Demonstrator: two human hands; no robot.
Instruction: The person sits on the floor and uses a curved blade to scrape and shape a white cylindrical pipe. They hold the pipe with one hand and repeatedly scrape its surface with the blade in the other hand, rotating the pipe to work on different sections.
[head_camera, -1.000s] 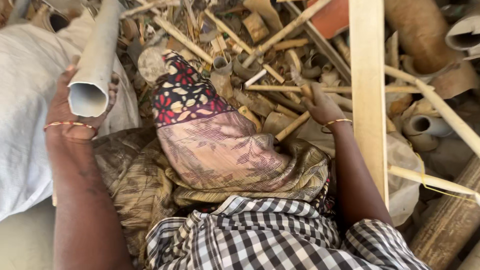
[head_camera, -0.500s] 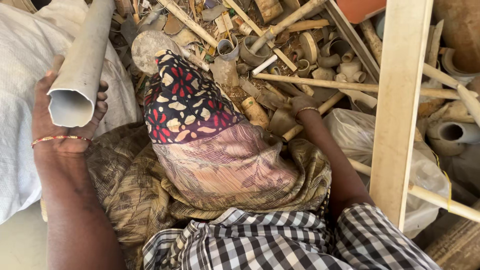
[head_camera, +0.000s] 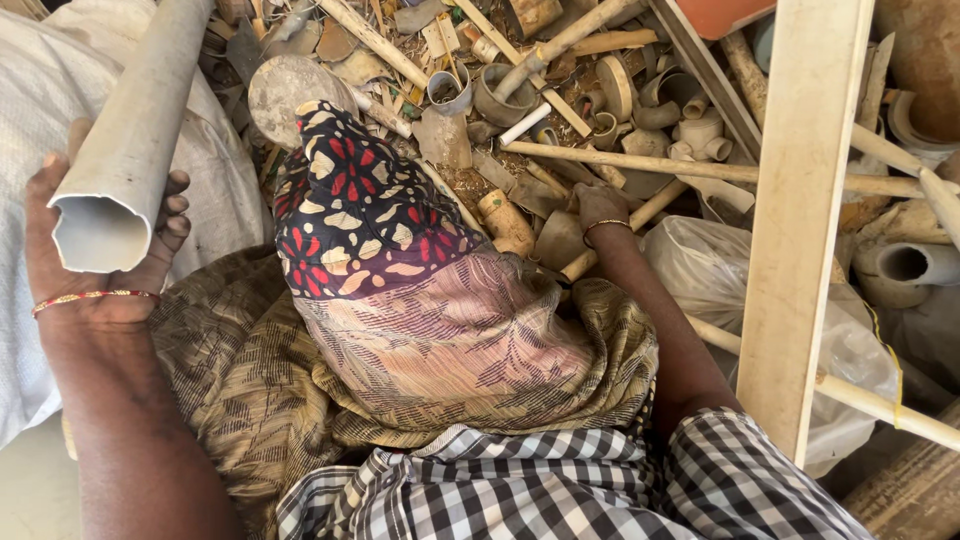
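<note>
My left hand (head_camera: 100, 275) is shut on a long, dented grey-white plastic pipe (head_camera: 130, 150), holding it near its open cut end at the left of the view. It wears a thin red and gold bangle. My right hand (head_camera: 600, 205), also with a bangle, reaches forward into a heap of broken pipe pieces and fittings (head_camera: 640, 110). It rests palm down beside a tan pipe stub (head_camera: 505, 220) and over a thin beige stick. Its fingers are buried among the scraps, so its grip is hidden. A patterned red, black and brown cloth (head_camera: 370, 220) covers my raised knee between the hands.
A pale wooden plank (head_camera: 810, 200) runs down the right side over thin sticks. A clear plastic bag (head_camera: 700, 260) lies under my right forearm. A white woven sack (head_camera: 30, 120) lies at the far left. Larger pipe bends (head_camera: 910, 265) sit at the right edge.
The left hand keeps hold of the pipe, which now sits a little higher and closer. The right hand has drawn slightly left and nearer within the scrap heap.
</note>
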